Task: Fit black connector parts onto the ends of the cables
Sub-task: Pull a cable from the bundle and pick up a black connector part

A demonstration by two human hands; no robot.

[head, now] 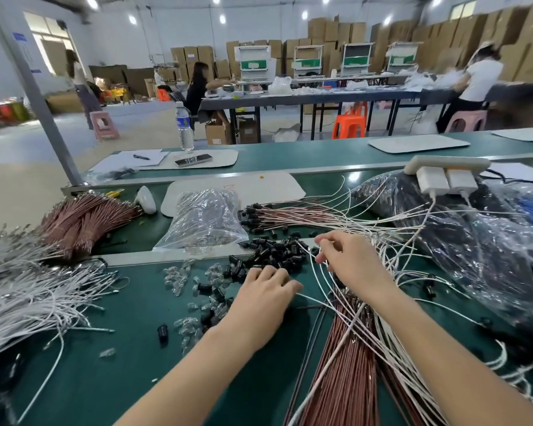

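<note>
Green bench (105, 348): connectors (279, 253) beyond left grip (263, 295)

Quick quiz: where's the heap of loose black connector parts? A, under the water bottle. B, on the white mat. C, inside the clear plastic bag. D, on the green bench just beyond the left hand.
D: the black connector parts lie heaped on the green bench just past the left hand.

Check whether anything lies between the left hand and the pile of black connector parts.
Nothing visible does. The left hand rests at the near edge of the black connector parts, fingers touching the nearest ones. Clear plastic pieces lie off to its left, and the white cables run to its right, by the right hand.
</note>
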